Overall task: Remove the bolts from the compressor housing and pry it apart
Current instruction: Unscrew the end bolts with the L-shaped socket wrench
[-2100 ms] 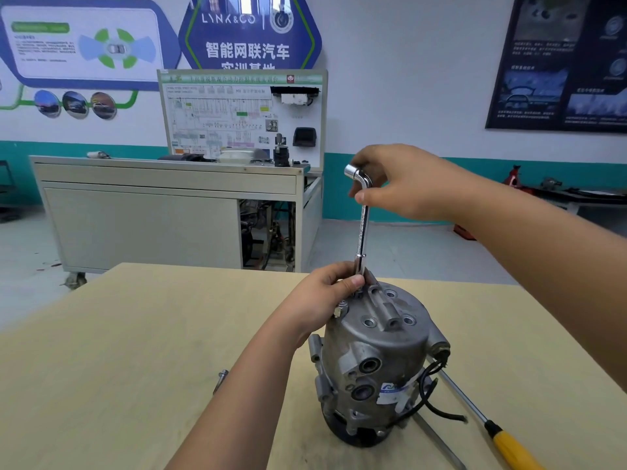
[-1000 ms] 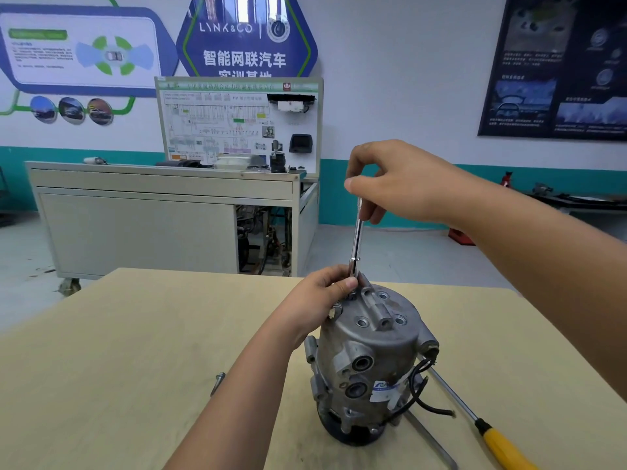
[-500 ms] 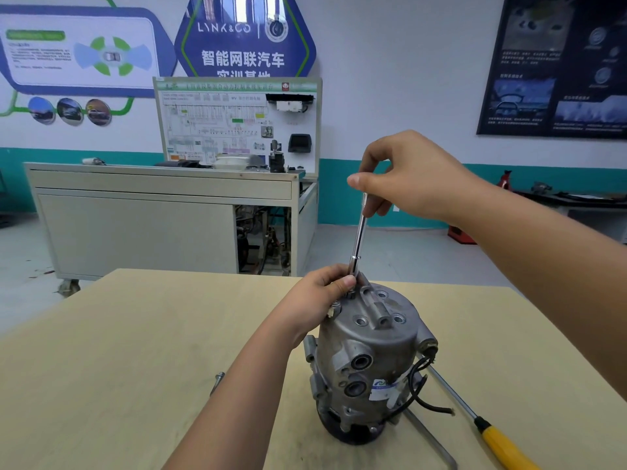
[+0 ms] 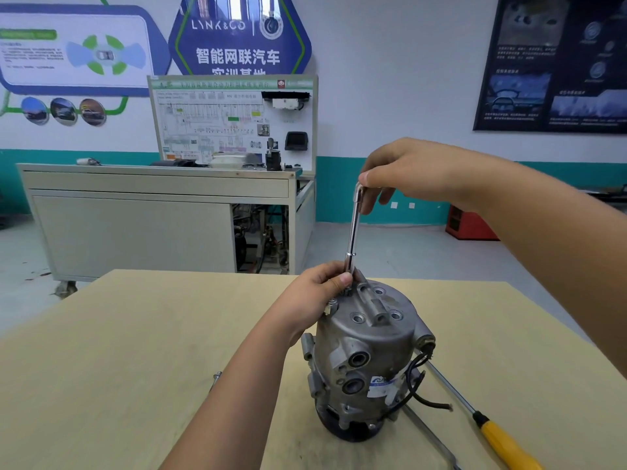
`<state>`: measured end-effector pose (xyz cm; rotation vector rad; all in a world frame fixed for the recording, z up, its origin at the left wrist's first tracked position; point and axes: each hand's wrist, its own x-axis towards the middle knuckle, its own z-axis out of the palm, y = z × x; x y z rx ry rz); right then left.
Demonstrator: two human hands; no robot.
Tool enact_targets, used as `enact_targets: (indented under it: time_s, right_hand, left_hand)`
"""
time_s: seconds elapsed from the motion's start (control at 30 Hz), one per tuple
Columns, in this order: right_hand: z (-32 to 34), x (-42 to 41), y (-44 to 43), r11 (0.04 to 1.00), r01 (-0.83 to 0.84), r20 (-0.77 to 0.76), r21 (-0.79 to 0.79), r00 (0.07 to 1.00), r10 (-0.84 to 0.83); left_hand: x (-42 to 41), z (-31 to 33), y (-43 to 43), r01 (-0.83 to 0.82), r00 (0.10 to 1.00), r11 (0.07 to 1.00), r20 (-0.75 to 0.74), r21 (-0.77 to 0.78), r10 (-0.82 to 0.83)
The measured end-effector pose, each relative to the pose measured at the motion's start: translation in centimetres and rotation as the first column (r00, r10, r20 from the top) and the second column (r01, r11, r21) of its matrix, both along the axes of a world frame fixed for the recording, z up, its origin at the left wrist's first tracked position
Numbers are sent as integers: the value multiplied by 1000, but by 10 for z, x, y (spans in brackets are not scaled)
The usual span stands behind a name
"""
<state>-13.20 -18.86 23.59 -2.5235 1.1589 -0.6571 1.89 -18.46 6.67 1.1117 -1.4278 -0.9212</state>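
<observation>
A grey metal compressor (image 4: 366, 354) stands upright on the wooden table (image 4: 118, 351), its top face showing several bolt holes. A chrome L-shaped socket wrench (image 4: 353, 232) stands vertically on a bolt at the far left rim of the top face. My left hand (image 4: 319, 296) pinches the wrench's lower end just above the housing. My right hand (image 4: 407, 174) grips the bent upper end of the wrench with thumb and fingers. The bolt itself is hidden under the socket and my fingers.
A yellow-handled screwdriver (image 4: 502, 439) lies on the table to the right of the compressor, with a thin metal rod (image 4: 431, 435) beside it. A loose bolt (image 4: 216, 379) lies left of my forearm. A grey training bench (image 4: 163, 218) stands beyond the table.
My right hand has turned the wrench's bent top round over the past seconds; its elbow shows again at the left of my fingers. My left hand stays at the wrench's base.
</observation>
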Motion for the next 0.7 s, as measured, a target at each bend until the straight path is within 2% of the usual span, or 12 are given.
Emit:
enact_targets:
  time_s: [0.4,0.6,0.7]
  right_hand:
    - [12,-1,-4,999,2,-229,-40,973,-11]
    - [8,-1,-13,948,30,-267,-316,956,-119]
    - [1,6,-10,860,35,-306,-509,927,-219]
  left_hand:
    - [0,-1,0,10,1000,1000,2,-10,-10]
    - [1,-1,0,1,1000,1000,0,0,-1]
    - [1,0,0,-10,1000,1000,5,4,10]
